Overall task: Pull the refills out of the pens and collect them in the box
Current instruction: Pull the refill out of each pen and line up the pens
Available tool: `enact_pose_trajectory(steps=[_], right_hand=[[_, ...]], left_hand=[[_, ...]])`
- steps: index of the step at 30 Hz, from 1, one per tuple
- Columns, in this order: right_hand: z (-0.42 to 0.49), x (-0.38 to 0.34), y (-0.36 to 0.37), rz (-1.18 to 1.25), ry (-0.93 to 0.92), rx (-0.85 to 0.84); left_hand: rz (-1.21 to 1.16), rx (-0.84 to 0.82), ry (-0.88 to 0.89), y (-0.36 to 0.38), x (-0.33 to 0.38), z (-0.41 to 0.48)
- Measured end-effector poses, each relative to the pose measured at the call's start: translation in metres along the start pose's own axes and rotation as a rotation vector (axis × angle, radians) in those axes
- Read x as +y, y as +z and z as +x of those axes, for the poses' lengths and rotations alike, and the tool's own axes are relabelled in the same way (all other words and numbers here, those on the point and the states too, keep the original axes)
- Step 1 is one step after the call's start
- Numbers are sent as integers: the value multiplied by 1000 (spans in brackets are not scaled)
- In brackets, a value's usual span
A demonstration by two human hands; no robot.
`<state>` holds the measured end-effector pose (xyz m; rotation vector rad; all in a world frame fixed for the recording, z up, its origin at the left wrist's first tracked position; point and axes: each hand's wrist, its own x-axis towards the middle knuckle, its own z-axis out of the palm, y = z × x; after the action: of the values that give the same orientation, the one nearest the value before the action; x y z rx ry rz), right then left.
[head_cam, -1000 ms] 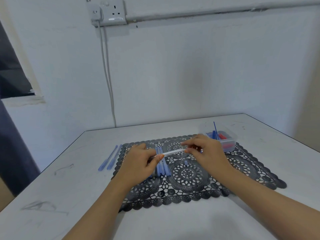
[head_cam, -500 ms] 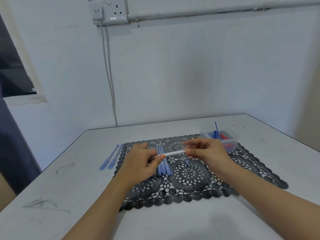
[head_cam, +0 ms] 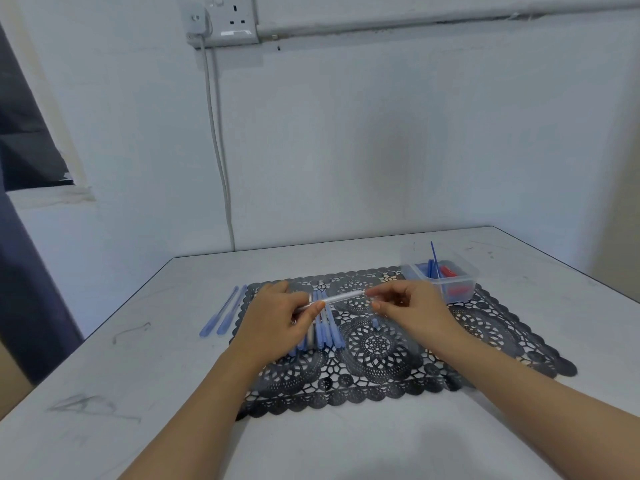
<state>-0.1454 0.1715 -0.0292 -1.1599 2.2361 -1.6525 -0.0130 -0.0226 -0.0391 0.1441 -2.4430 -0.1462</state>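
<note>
A clear pen [head_cam: 341,298] is held level above the black lace mat [head_cam: 381,344]. My left hand [head_cam: 277,320] pinches its left end and my right hand [head_cam: 405,306] pinches its right end. Under my left hand lies a row of several blue pens [head_cam: 327,325], partly hidden. A small blue cap [head_cam: 375,322] rests on the mat below the held pen. The clear plastic box [head_cam: 441,277] stands at the mat's far right corner, with thin blue refills and red pieces inside; one refill [head_cam: 433,252] sticks up.
Two blue pens [head_cam: 225,311] lie on the white table [head_cam: 138,358] just left of the mat. The wall rises close behind the table, with a socket [head_cam: 221,20] and a hanging cable [head_cam: 218,147]. The table's left edge drops off near a dark curtain.
Both hands keep hold of the clear pen. My right hand has shifted slightly along it; the pen stays in about the same place.
</note>
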Motion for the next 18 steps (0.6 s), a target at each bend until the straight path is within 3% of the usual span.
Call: enact_pose_trajectory(steps=[2,4,9,18], right_hand=[[2,6,1,-374,-106,-53],[3,11,3,-563,-179,-144],[6,20,4,-712,-223,-296],[8,13,2,-757,-216,-318]], left_hand=[[10,2,-9,1,-3,0],[16,0,-10,2,-4,0],[37,-4,-4,2,-3,1],[43,19,4,0,2,0]])
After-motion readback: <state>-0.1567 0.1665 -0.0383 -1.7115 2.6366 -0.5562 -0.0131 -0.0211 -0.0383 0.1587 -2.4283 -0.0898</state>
